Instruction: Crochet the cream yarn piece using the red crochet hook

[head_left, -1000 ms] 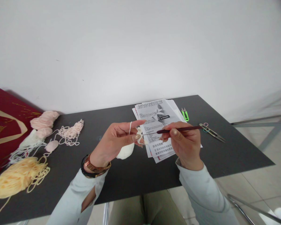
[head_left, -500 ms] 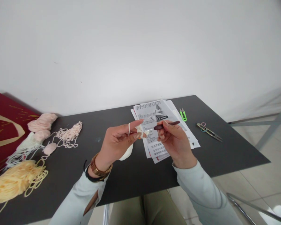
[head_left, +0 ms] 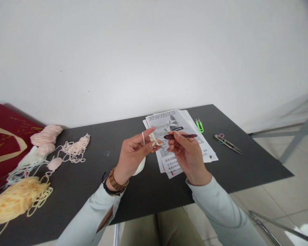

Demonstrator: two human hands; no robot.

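Observation:
My left hand [head_left: 133, 150] is raised above the black table [head_left: 246, 164], pinching a small cream crochet piece [head_left: 153, 139], with white yarn looped over its index finger. My right hand [head_left: 186, 152] grips a dark red crochet hook [head_left: 181, 136], whose tip points left at the crochet piece. A white yarn ball [head_left: 139, 166] lies on the table just under my left hand. Printed instruction sheets [head_left: 181, 143] lie beneath and behind both hands.
Yellow yarn [head_left: 17, 200], pink yarn [head_left: 45, 135] and a loose pink tangle [head_left: 75, 147] lie at the table's left. A red box [head_left: 2, 143] stands far left. Green snips [head_left: 199, 125] and metal scissors [head_left: 227, 143] lie to the right of the papers.
My right hand has moved left and turned, bringing the hook closer to the crochet piece. Both hands have drawn together slightly and lifted.

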